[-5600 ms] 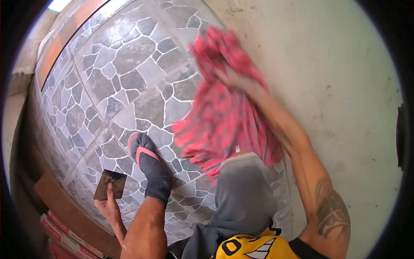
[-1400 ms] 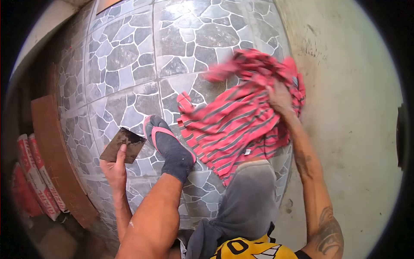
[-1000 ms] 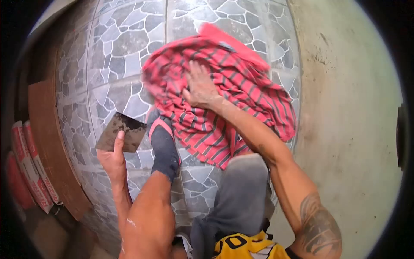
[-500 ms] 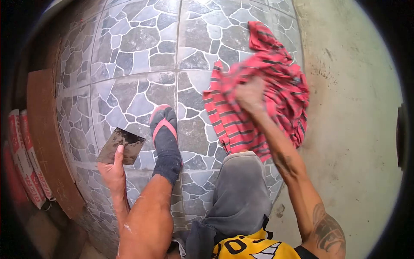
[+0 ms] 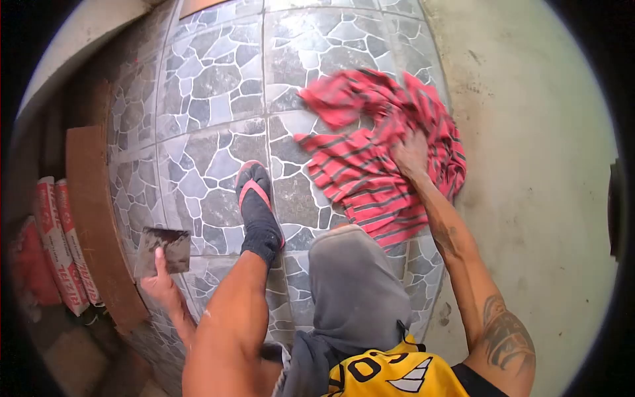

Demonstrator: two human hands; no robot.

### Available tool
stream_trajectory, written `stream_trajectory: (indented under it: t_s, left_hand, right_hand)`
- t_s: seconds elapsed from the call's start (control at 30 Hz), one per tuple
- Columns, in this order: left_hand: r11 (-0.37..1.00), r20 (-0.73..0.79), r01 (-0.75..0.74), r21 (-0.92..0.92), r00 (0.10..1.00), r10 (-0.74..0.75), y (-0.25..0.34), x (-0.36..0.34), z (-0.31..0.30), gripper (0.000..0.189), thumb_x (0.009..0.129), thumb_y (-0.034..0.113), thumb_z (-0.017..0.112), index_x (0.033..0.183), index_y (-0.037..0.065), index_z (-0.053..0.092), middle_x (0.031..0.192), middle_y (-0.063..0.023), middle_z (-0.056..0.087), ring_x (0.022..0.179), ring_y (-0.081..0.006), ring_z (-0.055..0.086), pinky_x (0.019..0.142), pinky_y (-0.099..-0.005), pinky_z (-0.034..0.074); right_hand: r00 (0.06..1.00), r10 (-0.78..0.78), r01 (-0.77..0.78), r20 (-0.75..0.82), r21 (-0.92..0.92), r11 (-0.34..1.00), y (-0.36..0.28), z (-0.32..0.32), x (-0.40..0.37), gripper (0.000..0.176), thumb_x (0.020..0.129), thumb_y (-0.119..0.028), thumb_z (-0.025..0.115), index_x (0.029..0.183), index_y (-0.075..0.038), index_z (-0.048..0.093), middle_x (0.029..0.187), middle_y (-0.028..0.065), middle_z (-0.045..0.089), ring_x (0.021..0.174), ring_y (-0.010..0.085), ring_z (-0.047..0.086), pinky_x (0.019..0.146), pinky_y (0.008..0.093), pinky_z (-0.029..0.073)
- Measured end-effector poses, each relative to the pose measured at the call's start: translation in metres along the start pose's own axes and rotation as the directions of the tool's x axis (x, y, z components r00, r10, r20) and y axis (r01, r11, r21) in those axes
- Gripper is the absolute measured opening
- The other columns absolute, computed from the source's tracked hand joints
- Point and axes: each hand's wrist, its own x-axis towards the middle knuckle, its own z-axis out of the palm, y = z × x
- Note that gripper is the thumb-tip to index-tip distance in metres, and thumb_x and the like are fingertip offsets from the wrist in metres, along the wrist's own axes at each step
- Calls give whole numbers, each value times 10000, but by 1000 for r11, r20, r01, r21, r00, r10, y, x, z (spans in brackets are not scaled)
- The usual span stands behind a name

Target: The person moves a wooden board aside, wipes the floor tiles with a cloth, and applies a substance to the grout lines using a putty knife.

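My left hand (image 5: 161, 281) is closed on a square, dark-smeared flat plate (image 5: 173, 251), thumb on its upper face, beside my left knee. On the right, my right hand (image 5: 411, 153) presses into a crumpled red cloth with dark stripes (image 5: 370, 192), which lies spread over the stone-patterned tiles (image 5: 205, 172). The fingers of that hand are bent into the folds and partly hidden.
A brown board (image 5: 96, 212) stands along the left edge, with red and white packages (image 5: 63, 245) behind it. A bare wall (image 5: 516, 165) borders the tiles on the right. My foot in a dark sock and pink flip-flop (image 5: 256, 205) rests mid-floor.
The cloth's upper part has swung left and down, and my right hand has moved slightly right and down with it. My left hand has shifted left and lower with the plate. The view has shifted slightly.
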Motion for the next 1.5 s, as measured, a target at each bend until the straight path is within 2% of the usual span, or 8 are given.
stream_trajectory:
  t_s: [0.23, 0.47, 0.93, 1.13, 1.23, 1.3, 1.4, 1.5]
  left_hand:
    - [978, -329, 165, 125, 937, -116, 73, -17, -80, 222, 963, 121, 689, 1097, -56, 689, 1020, -63, 704, 861, -121, 630, 796, -284, 525]
    - [943, -252, -322, -84, 923, 292, 155, -35, -110, 276, 996, 135, 641, 1205, -45, 640, 1180, -69, 663, 999, -149, 623, 868, -321, 547]
    - [905, -391, -235, 355, 842, 372, 210, -122, -209, 324, 986, 166, 662, 1188, -88, 643, 1162, -99, 683, 1010, -179, 617, 924, -335, 500]
    - [755, -357, -387, 530, 705, 613, 253, -142, -235, 296, 996, 122, 621, 1235, -49, 657, 1246, -143, 676, 1028, -207, 646, 934, -342, 501]
    - [38, 202, -376, 926, 578, 791, 237, -124, -282, 434, 1008, 322, 611, 1281, -13, 657, 1213, -161, 698, 1021, -215, 659, 927, -355, 496]
    - [4, 169, -283, 959, 584, 794, 257, -111, -253, 347, 1003, 280, 618, 1249, 46, 694, 1133, -151, 730, 935, -203, 679, 838, -341, 516]
    - [474, -10, -521, 710, 665, 746, 290, -107, -170, 226, 996, 156, 617, 1182, 85, 725, 1053, -118, 737, 865, -178, 680, 764, -327, 515]
    - [401, 151, -619, 675, 648, 746, 288, -90, -133, 198, 977, 141, 642, 1135, 41, 707, 1025, -95, 716, 864, -154, 673, 782, -311, 515]
  right_hand:
    - [904, 285, -366, 318, 234, 901, 3, -66, -174, 656, 953, -238, 533, 1466, 102, 304, 1541, 363, 255, 1357, 485, 413, 1120, 491, 391]
    - [797, 200, -404, 570, 256, 878, -21, -88, -317, 707, 939, -266, 549, 1496, 75, 278, 1556, 359, 223, 1350, 472, 433, 1112, 463, 407]
    - [902, 128, -304, 412, 397, 866, -9, -74, -340, 719, 946, -290, 549, 1517, 35, 257, 1525, 347, 287, 1283, 475, 484, 1063, 509, 438]
    - [902, 72, -254, 426, 390, 885, 0, -78, -339, 715, 949, -293, 532, 1528, 15, 247, 1529, 343, 286, 1246, 474, 515, 1035, 501, 456]
    - [891, 21, -220, 453, 393, 893, 2, -81, -338, 709, 957, -284, 521, 1527, 29, 237, 1542, 341, 260, 1270, 464, 504, 1048, 497, 452]
    - [828, 10, -262, 561, 370, 891, -1, -109, -326, 722, 971, -306, 510, 1527, 50, 217, 1566, 343, 209, 1350, 468, 430, 1110, 483, 400]
    - [775, 10, -297, 632, 351, 888, -1, -119, -321, 740, 980, -340, 500, 1530, 55, 201, 1582, 342, 176, 1400, 471, 367, 1151, 469, 355]
    - [797, -47, -184, 602, 315, 931, -1, -103, -319, 762, 968, -378, 504, 1525, 56, 217, 1582, 340, 179, 1418, 474, 337, 1170, 463, 326]
